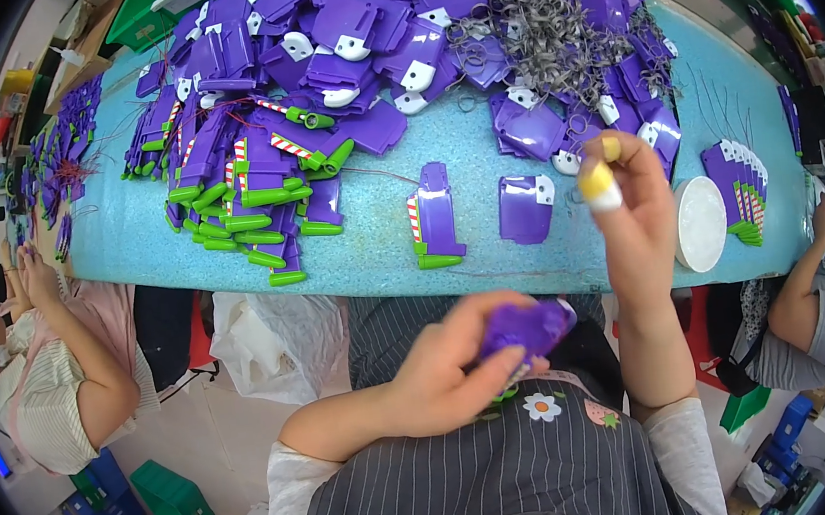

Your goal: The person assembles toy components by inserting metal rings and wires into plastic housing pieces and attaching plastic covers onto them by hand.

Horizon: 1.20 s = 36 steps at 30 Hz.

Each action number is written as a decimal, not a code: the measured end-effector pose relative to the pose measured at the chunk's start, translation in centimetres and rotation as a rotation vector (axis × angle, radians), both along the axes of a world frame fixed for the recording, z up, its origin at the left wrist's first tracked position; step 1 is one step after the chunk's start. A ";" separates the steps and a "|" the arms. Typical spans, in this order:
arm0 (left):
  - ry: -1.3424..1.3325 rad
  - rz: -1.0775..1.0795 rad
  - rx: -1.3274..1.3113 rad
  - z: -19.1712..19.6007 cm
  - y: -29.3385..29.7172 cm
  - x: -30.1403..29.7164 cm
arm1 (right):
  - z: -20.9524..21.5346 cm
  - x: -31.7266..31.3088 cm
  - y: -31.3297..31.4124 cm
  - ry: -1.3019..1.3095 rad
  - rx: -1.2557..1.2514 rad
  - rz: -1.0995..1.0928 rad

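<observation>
My left hand (pixel 448 359) grips a purple plastic part (pixel 526 331) in front of my apron; both are slightly blurred. My right hand (pixel 636 204) is raised over the table's near right, with thumb and forefinger drawn together and yellow and white wraps on the digits. Whether anything is pinched there I cannot make out. Just beyond it lies a tangled heap of thin grey wire loops (pixel 555 31). On the table before me sit a flat purple panel with a white corner (pixel 526 210) and a purple wing-shaped part with a green end and red-striped edge (pixel 436 217).
A big pile of purple panels (pixel 349 38) covers the table's far side, with green-ended wing parts (pixel 245 195) at its left. A round white dish (pixel 701 224) and a fanned stack of wing parts (pixel 739 188) lie right. People (pixel 61 355) work on both sides.
</observation>
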State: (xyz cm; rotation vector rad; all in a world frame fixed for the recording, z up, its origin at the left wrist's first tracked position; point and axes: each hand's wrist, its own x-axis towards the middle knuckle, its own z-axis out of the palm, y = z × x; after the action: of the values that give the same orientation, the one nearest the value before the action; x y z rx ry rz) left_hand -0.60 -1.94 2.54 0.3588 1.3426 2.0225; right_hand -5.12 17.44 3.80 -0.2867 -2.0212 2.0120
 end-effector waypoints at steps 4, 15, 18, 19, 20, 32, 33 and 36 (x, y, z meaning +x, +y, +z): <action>-0.007 0.319 -0.103 0.4 0.4 -1.0 | -0.9 3.8 -1.2 -0.098 0.039 0.486; 0.391 0.363 -0.285 -1.6 0.6 0.1 | -2.5 6.1 -3.4 -0.014 0.074 0.375; 0.099 0.399 -0.003 -1.4 2.0 0.4 | -2.6 5.9 -4.5 -0.069 -0.102 0.311; 0.113 0.294 0.039 -1.8 1.5 0.3 | -2.8 5.9 -4.6 -0.087 -0.117 0.302; 0.109 0.287 0.042 -2.0 1.3 0.2 | -2.9 5.9 -4.6 -0.104 -0.131 0.290; -0.159 0.109 0.201 -0.6 1.2 -0.6 | -2.6 1.0 3.2 -0.319 0.817 0.080; -0.161 0.129 0.195 -0.6 1.5 -0.3 | -2.5 1.1 3.8 -0.295 0.765 0.139; -0.212 0.128 0.182 -0.7 1.2 -0.1 | -1.6 2.8 5.4 -0.228 0.631 0.212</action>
State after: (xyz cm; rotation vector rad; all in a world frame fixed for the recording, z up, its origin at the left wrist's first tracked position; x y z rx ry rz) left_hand -0.72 -0.76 1.80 0.1362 1.0797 2.2269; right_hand -2.33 22.81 2.24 -0.1741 -2.7987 1.3748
